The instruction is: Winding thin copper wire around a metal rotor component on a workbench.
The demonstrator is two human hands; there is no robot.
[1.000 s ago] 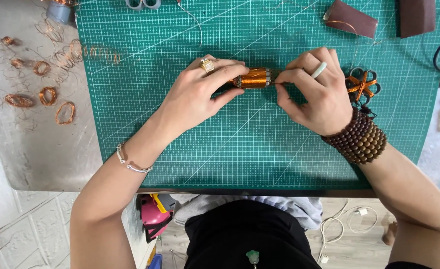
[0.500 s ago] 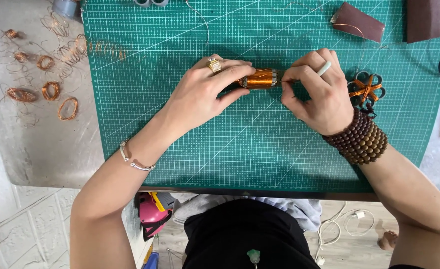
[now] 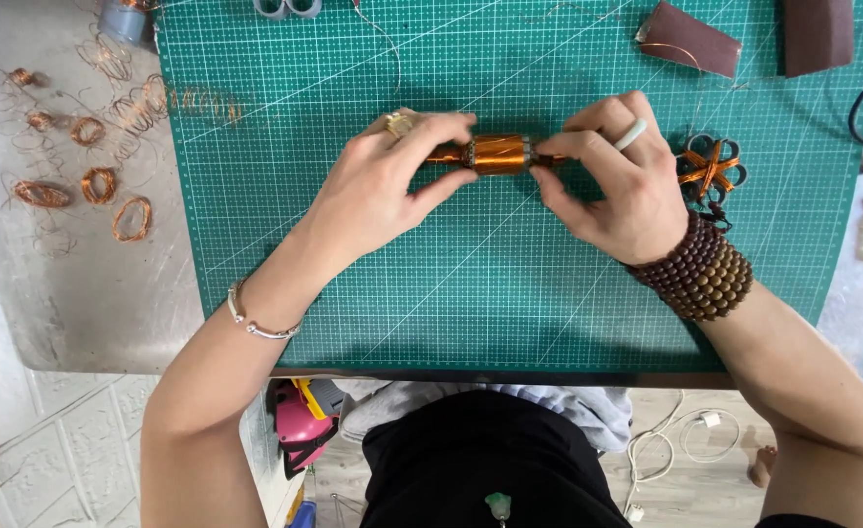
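A small motor rotor wound with copper wire (image 3: pixel 499 154) is held just above the middle of the green cutting mat (image 3: pixel 451 293), lying level, its shaft pointing left and right. The left hand (image 3: pixel 383 191) has its grip closed on the left end of the rotor, thumb below and fingers curled over the top, with a gold ring showing on one finger. The right hand (image 3: pixel 612 181) is pinched together at the right end, thumb and forefinger meeting at the shaft tip or at a fine wire there; which of the two cannot be told from the head view. The work in hand looks like handling the copper winding on the rotor, judging by the many loose wire coils (image 3: pixel 80 186) lying on the grey desk (image 3: pixel 89 303) to the left of the mat. Whatever the right fingers do at that end calls for a steady hold from the left hand, so the rotor does not roll, and a light pinch, since such thin wire would likely kink or snap easily. Just beside the right wrist, with its brown bead bracelet (image 3: pixel 700 274), lies a dark, copper-wound part shaped like a flower (image 3: pixel 710 168). Two brown pieces of sandpaper (image 3: pixel 690 37) lie at the mat's far right edge, well apart from the hands.
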